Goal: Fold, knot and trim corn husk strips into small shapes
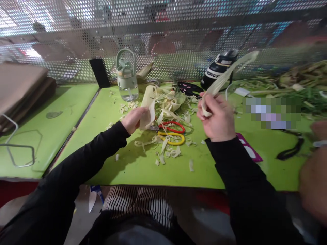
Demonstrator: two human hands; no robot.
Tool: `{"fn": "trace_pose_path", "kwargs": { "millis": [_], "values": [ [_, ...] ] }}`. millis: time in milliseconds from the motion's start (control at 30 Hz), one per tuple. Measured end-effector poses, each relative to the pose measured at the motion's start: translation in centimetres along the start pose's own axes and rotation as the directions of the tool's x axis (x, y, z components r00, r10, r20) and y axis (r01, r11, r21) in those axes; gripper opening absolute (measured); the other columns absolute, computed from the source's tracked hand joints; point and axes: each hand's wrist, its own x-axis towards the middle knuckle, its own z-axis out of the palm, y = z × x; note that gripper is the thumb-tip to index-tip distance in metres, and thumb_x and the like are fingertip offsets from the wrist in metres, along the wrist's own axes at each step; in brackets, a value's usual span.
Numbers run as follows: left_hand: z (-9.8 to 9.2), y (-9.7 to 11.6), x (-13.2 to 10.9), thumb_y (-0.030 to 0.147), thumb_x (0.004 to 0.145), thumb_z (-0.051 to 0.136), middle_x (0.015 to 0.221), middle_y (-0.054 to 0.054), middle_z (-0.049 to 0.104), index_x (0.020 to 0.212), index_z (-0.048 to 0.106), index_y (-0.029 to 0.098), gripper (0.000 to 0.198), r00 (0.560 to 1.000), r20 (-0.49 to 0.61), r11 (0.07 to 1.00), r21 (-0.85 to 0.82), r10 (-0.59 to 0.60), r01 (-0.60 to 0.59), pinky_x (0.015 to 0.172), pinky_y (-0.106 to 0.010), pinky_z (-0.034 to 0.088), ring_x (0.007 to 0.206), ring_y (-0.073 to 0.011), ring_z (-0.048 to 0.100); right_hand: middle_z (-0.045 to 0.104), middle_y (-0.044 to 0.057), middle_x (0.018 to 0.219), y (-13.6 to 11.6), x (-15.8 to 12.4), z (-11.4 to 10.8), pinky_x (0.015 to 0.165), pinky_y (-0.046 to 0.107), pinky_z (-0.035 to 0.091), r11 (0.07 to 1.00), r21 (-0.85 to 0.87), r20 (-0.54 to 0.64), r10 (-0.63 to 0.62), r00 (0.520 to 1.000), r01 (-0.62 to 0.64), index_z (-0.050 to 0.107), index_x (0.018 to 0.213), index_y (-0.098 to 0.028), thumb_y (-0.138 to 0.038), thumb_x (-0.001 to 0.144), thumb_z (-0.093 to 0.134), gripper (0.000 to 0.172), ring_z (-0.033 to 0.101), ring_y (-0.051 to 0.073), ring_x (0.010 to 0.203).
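Observation:
My left hand point(134, 119) is closed on a broad pale corn husk piece point(148, 102), held above the left side of a pile of husk scraps point(172, 102). Raised to the right of the pile, my right hand point(217, 117) pinches a long pale husk strip point(222, 80) that points up and to the right. Between the hands, scissors point(173, 139) with one red and one yellow handle loop lie on the green table point(158, 175), their blades partly hidden under the left hand's husk. Small cut bits are scattered around them.
Behind the pile stand a pale green bottle point(127, 80), a dark upright slab point(99, 73) and a tilted black bottle point(217, 69). A purple card point(249, 148) lies by my right forearm. Brown bags point(22, 85) are at the left, and another person's arm point(314, 173) is at the right.

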Motion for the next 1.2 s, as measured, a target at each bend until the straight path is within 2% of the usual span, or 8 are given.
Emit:
{"fn": "trace_pose_path", "kwargs": {
  "millis": [67,133,200,300,533,700,933,1200],
  "values": [
    [0.4,-0.2,0.0,0.02,0.087,0.043,0.073,-0.007,0.067,0.097,0.061,0.01,0.023,0.999,0.039,1.0,-0.012,0.011,-0.011,0.066,-0.03,0.053,0.065,-0.0176,0.065,0.055,-0.004,0.061,0.7,-0.5,0.5,0.04,0.023,0.024,0.996,-0.087,0.038,0.015,0.999,-0.012,0.07,0.084,-0.022,-0.04,0.08,0.073,0.019,0.037,0.007,0.045],
    [0.6,-0.5,-0.3,0.023,0.086,0.042,0.072,-0.006,0.066,0.098,0.06,0.012,0.024,0.999,0.031,1.0,-0.002,0.022,-0.022,0.065,-0.03,0.051,0.065,-0.0181,0.064,0.054,-0.004,0.06,1.1,-0.8,0.5,0.04,0.023,0.024,0.979,-0.189,0.088,0.091,0.992,-0.073,0.07,0.083,-0.021,-0.04,0.082,0.071,0.019,0.038,0.007,0.046],
    [0.6,-0.9,-0.6,0.023,0.087,0.041,0.071,-0.005,0.065,0.096,0.059,0.014,0.022,1.0,0.006,0.999,0.017,0.027,-0.028,0.063,-0.028,0.048,0.064,-0.0174,0.062,0.052,-0.004,0.058,1.4,-1.1,0.5,0.04,0.022,0.025,0.951,-0.285,0.146,0.163,0.976,-0.116,0.068,0.079,-0.02,-0.039,0.083,0.07,0.02,0.039,0.006,0.046],
    [0.7,-1.2,-0.9,0.023,0.088,0.044,0.07,-0.004,0.063,0.092,0.057,0.014,0.016,1.0,0.009,0.999,0.02,0.026,-0.026,0.062,-0.027,0.046,0.064,-0.0165,0.059,0.055,-0.004,0.059,1.7,-1.3,0.6,0.043,0.022,0.031,0.91,-0.398,0.211,0.215,0.954,-0.117,0.067,0.08,-0.019,-0.04,0.083,0.071,0.022,0.043,0.007,0.048],
    [0.5,-1.6,-1.1,0.019,0.096,0.046,0.07,-0.001,0.057,0.084,0.056,0.012,0.017,0.995,0.091,0.999,0.007,0.036,-0.037,0.061,-0.025,0.043,0.059,-0.0096,0.051,0.058,-0.003,0.062,3.0,-0.8,-0.1,0.045,0.023,0.032,0.823,-0.565,0.188,0.194,0.963,-0.056,0.067,0.082,-0.019,-0.053,0.079,0.071,0.034,0.042,0.008,0.048],
    [0.7,-1.4,-1.5,0.011,0.097,0.048,0.064,0.002,0.054,0.079,0.056,0.012,0.02,0.989,0.142,0.997,0.053,0.047,-0.055,0.055,-0.021,0.039,0.053,-0.0059,0.048,0.062,0.0,0.064,3.7,-0.2,-1.0,0.052,0.026,0.036,0.728,-0.685,0.172,0.152,0.973,0.007,0.066,0.08,-0.019,-0.055,0.079,0.068,0.036,0.049,0.012,0.054],
    [0.4,-1.7,-0.9,0.008,0.094,0.054,0.056,0.005,0.051,0.073,0.056,0.013,0.022,0.996,0.062,0.99,0.122,0.059,-0.067,0.049,-0.019,0.035,0.045,-0.0036,0.044,0.063,-0.001,0.065,4.0,-0.1,-1.3,0.057,0.028,0.04,0.705,-0.707,0.123,0.205,0.971,-0.059,0.065,0.078,-0.019,-0.049,0.081,0.065,0.029,0.051,0.012,0.054],
    [-0.7,-2.4,-0.1,0.013,0.093,0.058,0.057,0.005,0.055,0.072,0.056,0.013,0.022,0.999,0.024,0.983,0.174,0.048,-0.052,0.049,-0.017,0.036,0.045,-0.0028,0.046,0.055,-0.003,0.058,4.0,-0.4,-0.9,0.051,0.026,0.033,0.74,-0.663,0.097,0.234,0.967,-0.113,0.065,0.076,-0.019,-0.052,0.084,0.063,0.033,0.043,0.011,0.051]
  ]
}}
